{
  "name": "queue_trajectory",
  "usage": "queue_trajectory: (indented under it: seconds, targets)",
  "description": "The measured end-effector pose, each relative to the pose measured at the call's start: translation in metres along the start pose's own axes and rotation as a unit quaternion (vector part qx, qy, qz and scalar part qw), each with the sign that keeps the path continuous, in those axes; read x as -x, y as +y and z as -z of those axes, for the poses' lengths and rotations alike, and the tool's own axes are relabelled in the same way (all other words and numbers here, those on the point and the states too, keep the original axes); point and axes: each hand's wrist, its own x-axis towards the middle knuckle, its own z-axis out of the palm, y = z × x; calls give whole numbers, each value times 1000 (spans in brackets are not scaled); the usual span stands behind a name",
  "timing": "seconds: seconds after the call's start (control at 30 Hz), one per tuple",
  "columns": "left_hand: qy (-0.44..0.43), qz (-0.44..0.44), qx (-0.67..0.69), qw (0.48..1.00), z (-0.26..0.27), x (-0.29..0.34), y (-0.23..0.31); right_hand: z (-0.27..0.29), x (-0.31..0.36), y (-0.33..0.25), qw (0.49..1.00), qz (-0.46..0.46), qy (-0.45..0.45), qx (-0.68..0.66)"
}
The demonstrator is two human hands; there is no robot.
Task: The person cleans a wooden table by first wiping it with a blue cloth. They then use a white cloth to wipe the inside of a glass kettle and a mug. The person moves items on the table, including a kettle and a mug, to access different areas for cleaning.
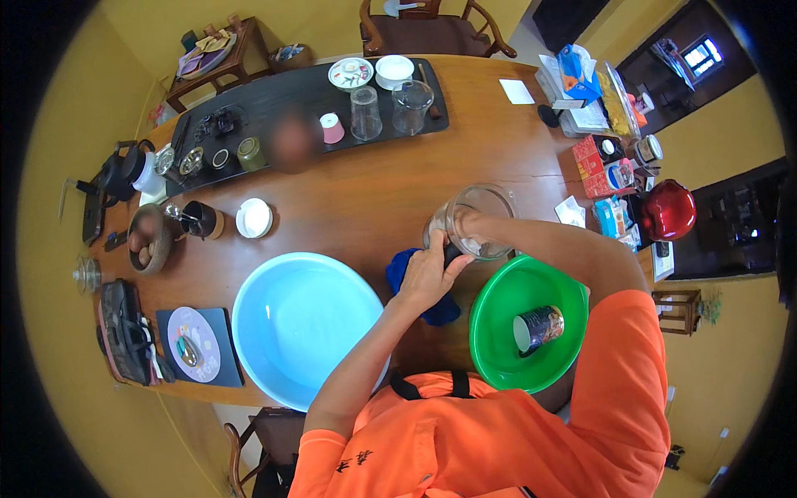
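Observation:
A clear glass jug is tilted above the table, between two basins. My left hand is closed around its dark handle, thumb and fingers wrapped on it. My right hand reaches into the jug's mouth; its fingers are blurred behind the glass, with something pale beside them. Below my left hand a dark blue cloth lies crumpled on the table. To the left stands a large light blue basin that seems to hold water. On the right, a green basin holds a dark patterned mug lying on its side.
A long black tray at the back carries glass jugs, a pink cup and white lidded bowls. A white bowl and a wooden bowl stand at left. Boxes, tissues and a red round object crowd the right edge.

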Motion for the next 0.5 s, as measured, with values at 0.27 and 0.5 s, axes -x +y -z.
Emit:
queue_trajectory:
  seconds: [0.27,0.5]
  targets:
    - [6,-15,-38,999,0,-1,8,9,34,-18,894,239,56,374]
    - [20,-7,-15,1000,-3,-5,5,12,31,-26,883,140,-4,448]
